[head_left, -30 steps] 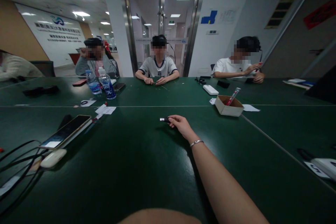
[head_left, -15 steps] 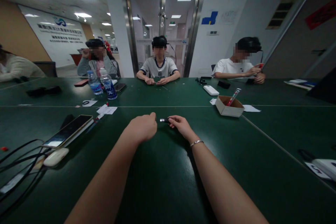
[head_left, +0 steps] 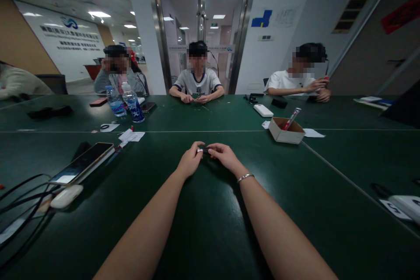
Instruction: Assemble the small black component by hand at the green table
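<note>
A small black stick with a silver metal end (head_left: 205, 151) is held level just above the green table (head_left: 203, 210), between my two hands. My right hand (head_left: 225, 157), with a bracelet on its wrist, pinches the black end between thumb and fingers. At the silver end, my left hand (head_left: 190, 161) has its thumb and index finger closed around the tip. Fingers cover parts of the stick, and its exact kind is too small to make out.
A small open cardboard box (head_left: 285, 135) holding a tube stands right of my hands. To the left lie a phone (head_left: 83, 164), black cables and a white rounded device (head_left: 66, 197). Two bottles (head_left: 133, 103) stand farther back. Several people sit across the table.
My left hand has turned and moved right to the silver end of the stick, its thumb and index finger now around it. My right hand keeps its pinch.
</note>
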A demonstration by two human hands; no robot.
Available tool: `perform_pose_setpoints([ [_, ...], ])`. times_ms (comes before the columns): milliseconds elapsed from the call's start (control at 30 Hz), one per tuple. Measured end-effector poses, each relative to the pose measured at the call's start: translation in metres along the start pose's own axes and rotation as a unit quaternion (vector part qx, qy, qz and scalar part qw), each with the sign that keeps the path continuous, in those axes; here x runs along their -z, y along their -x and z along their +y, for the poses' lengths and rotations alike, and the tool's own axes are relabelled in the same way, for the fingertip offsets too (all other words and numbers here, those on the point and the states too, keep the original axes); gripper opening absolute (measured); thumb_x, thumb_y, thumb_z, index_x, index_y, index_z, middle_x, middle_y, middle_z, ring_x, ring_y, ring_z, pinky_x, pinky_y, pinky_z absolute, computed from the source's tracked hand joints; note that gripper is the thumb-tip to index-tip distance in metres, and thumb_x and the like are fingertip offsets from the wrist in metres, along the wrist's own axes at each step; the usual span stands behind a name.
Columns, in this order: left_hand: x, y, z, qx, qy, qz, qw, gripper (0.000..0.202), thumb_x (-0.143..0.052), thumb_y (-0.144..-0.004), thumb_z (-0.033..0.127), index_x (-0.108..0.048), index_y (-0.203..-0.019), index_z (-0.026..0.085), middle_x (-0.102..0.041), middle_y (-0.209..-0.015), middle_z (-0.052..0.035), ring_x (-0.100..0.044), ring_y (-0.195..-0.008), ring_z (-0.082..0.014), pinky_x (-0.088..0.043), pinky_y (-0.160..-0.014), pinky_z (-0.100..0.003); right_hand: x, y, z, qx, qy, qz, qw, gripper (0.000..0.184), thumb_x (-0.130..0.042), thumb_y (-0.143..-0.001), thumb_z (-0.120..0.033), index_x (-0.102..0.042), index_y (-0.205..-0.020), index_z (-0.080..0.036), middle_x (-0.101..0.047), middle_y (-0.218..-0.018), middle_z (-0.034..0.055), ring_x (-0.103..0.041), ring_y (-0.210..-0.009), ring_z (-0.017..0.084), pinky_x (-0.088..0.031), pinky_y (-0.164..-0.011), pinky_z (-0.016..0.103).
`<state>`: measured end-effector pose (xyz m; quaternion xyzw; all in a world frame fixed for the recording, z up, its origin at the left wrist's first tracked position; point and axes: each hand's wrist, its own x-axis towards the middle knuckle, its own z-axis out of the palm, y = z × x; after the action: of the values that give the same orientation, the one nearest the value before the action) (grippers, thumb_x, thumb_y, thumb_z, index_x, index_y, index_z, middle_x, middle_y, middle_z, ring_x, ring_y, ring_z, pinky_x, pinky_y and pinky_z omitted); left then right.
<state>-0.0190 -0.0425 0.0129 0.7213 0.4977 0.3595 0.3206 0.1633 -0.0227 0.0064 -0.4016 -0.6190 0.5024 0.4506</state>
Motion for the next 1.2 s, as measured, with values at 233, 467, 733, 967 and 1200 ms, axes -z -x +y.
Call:
perform_pose_setpoints([
  [233,0.0031,0.0009,0.0027,-0.008,-0.007,0.021,1.0,0.032,-0.038,-0.094,0.035,-0.054,-0.119,0.023,-0.063,-0.093,-0.0036,-0.059,-0.083,-0.0177,-0.044,-0.073,-0.029,0.0005,0.0019,-0.0031,0.003,0.003,-0.005,1.0,0.037,-0.075,-0.07,-0.04,-0.069,-0.097,-0.015,-0.064,-0.072,0.0012,-0.056,-0.063,0.013,-0.045,-0.063,0.028],
  [467,0.002,-0.0018,-0.0038,-0.019,0.041,0.022,0.999,0.031,-0.046,-0.09,0.033,-0.054,-0.117,0.021,-0.062,-0.083,-0.0019,-0.058,-0.075,-0.0157,-0.045,-0.072,-0.027,0.0006,0.0003,-0.0012,0.005,-0.012,0.007,1.0,0.038,-0.077,-0.068,-0.04,-0.069,-0.095,-0.015,-0.062,-0.066,-0.0005,-0.054,-0.06,0.013,-0.044,-0.059,0.026],
  [733,0.0024,-0.0002,-0.0011,0.003,0.034,0.014,0.999,0.033,-0.036,-0.093,0.04,-0.056,-0.114,0.024,-0.057,-0.073,0.0015,-0.053,-0.062,-0.0134,-0.04,-0.058,-0.024,0.0,0.0015,-0.0036,0.005,-0.026,-0.005,1.0,0.037,-0.077,-0.067,-0.038,-0.068,-0.096,-0.016,-0.064,-0.071,0.0015,-0.058,-0.065,0.014,-0.046,-0.064,0.028],
  [967,0.0035,0.0009,0.0017,0.02,0.035,0.01,0.999,0.037,-0.033,-0.094,0.045,-0.057,-0.113,0.024,-0.056,-0.072,0.0013,-0.052,-0.06,-0.0134,-0.038,-0.055,-0.024,-0.0007,0.002,-0.0046,0.006,-0.033,-0.011,0.999,0.038,-0.077,-0.066,-0.035,-0.067,-0.096,-0.014,-0.064,-0.071,0.0006,-0.057,-0.063,0.013,-0.045,-0.065,0.028],
  [1200,0.0045,0.0015,0.0042,0.018,0.03,0.011,0.999,0.037,-0.032,-0.094,0.042,-0.058,-0.111,0.022,-0.055,-0.07,0.0004,-0.053,-0.063,-0.0145,-0.039,-0.057,-0.024,-0.0013,0.002,-0.0036,0.005,-0.039,-0.008,0.999,0.038,-0.077,-0.065,-0.034,-0.067,-0.096,-0.014,-0.065,-0.074,0.0016,-0.057,-0.065,0.013,-0.045,-0.066,0.029],
])
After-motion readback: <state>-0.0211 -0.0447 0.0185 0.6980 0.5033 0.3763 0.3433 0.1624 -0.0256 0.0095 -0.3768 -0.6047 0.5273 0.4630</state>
